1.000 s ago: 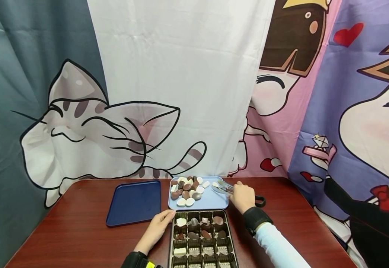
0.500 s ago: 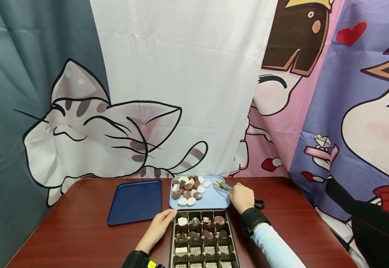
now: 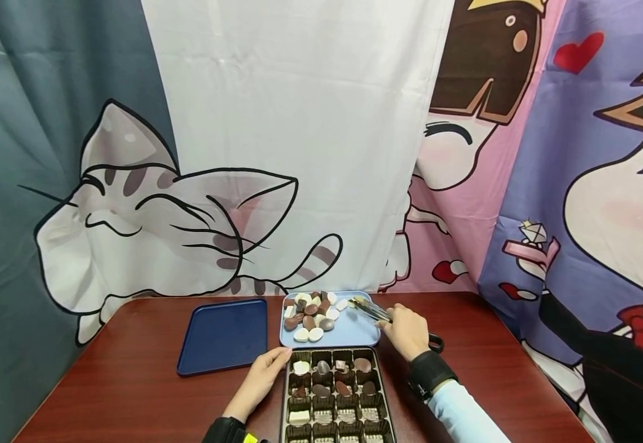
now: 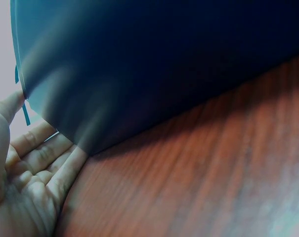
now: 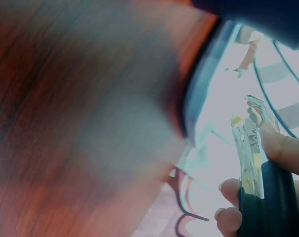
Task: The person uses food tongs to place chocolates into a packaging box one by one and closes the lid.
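My right hand (image 3: 406,332) grips black-handled tongs (image 5: 253,163). In the head view the clear tips of the tongs reach over the right side of a light blue tray (image 3: 357,335), with a small pale yellowish piece (image 5: 236,120) at one tip. Chocolates (image 3: 309,321) in brown, dark and white crowd the left half of that tray. At the far left corner of a dark compartmented box (image 3: 335,401), my left hand (image 3: 260,376) holds the rim between thumb and fingers. Chocolates sit singly in the box's two far rows, and a white block (image 3: 299,417) lies in the third row.
A dark blue tray (image 3: 223,338) lies to the left of the light blue one. Both trays and the box are on a reddish-brown wooden table (image 3: 116,381). Behind the table hangs a printed cartoon curtain (image 3: 299,123).
The tongs' arms have drawn closer together at the tips over the light blue tray. My right hand has shifted slightly right and nearer. The left hand stays at the box corner.
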Demonstrator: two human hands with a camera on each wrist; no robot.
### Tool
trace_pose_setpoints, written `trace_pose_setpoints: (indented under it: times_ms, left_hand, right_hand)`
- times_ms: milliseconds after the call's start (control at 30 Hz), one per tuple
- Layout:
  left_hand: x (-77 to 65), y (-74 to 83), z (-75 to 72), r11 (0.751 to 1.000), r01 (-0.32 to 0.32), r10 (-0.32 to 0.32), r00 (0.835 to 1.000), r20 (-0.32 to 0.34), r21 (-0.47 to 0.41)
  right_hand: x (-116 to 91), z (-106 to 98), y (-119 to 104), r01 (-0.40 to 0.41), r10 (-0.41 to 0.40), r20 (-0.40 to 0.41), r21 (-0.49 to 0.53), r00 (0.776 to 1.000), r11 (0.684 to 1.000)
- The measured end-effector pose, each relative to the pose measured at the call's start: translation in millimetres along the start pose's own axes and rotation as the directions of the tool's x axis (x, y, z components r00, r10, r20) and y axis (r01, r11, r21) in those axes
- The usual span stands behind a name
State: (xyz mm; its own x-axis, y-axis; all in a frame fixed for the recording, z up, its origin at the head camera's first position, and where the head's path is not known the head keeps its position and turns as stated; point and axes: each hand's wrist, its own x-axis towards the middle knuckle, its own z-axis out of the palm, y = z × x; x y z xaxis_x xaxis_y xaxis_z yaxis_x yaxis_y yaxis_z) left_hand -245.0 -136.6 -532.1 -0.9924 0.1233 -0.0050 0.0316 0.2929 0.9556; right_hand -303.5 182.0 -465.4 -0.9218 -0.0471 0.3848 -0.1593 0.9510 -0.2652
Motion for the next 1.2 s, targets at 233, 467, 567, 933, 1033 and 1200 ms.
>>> trace_pose_setpoints:
  times_ms: [233, 467, 567, 933, 1033, 1200]
  left_hand:
    - [-1.6, 1.1, -0.9, 1.0, 0.007, -0.007, 1.0, -0.006, 0.002]
    - [-2.0, 3.7, -1.8, 1.0, 0.002, -0.002, 1.0, -0.002, 0.001]
    - [-1.6, 3.4, -1.2, 1.0, 0.007, -0.007, 1.0, 0.002, 0.001]
    - [-2.3, 0.6, -0.8, 1.0, 0.024, -0.024, 1.0, 0.003, -0.003]
    - [-3.0, 0.8, -0.7, 1.0, 0.02, -0.02, 1.0, 0.004, 0.001]
    - [-2.5, 1.5, -0.6, 1.0, 0.015, -0.015, 1.0, -0.01, -0.009]
  right_hand:
    - [-15, -21, -9, 0.065, -0.063, -0.03, 0.038, 0.998, 0.997]
    - [-38, -46, -25, 0.161, -0.161, -0.047, 0.014, 0.986, 0.987]
    - [-50, -56, -31, 0.19, -0.189, -0.028, 0.008, 0.982, 0.982]
    - [-92, -83, -46, 0.323, -0.325, 0.045, 0.049, 0.945, 0.945]
    - [-102, -90, -46, 0.36, -0.364, 0.085, 0.062, 0.928, 0.931]
    - [-115, -98, -45, 0.384, -0.404, 0.224, 0.125, 0.887, 0.915]
